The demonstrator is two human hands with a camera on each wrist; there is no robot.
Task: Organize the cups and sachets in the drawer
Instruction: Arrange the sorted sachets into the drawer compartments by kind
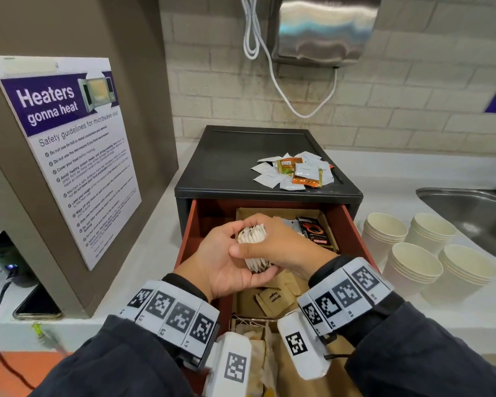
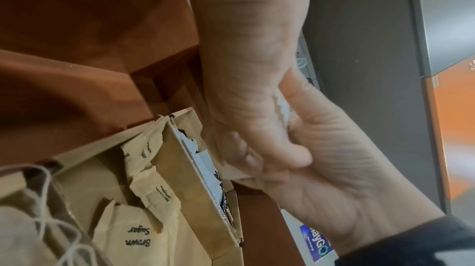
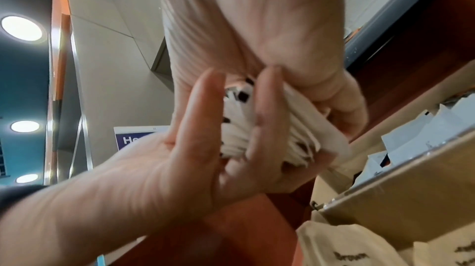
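Counter (image 1: 413, 173): a pale worktop ran along a brick wall, with a steel sink (image 1: 467, 207) set into it at the far right.
Drawer unit (image 1: 241, 156): a black cabinet stood on the counter, its red-brown drawer (image 1: 352, 227) pulled out toward the person.
Notice (image 1: 69, 150): a microwave safety sign headed "Heaters gonna heat" was fixed to the brown panel at the left.
Cups (image 1: 424, 253): four stacks of pale paper cups stood on the counter just right of the drawer, near the sink.
Cardboard dividers (image 2: 200, 199): brown card walls split the drawer into compartments; "Brown Sugar" packets (image 1: 275, 299) lay in the near one, white and dark packets in the far one.
Loose sachets (image 1: 295, 173): a scatter of white and orange packets lay on top of the black cabinet, toward its right front corner.
Left hand (image 1: 226, 259): it cupped the bundle from below and the side, fingers curled around it, above the open drawer.
Right hand (image 1: 284, 247): it clamped the same bundle from the opposite side, thumb laid across the front.
White sachet bundle (image 1: 254, 247): a thick, fanned stack of white packets was held upright between both hands, over the drawer's middle.
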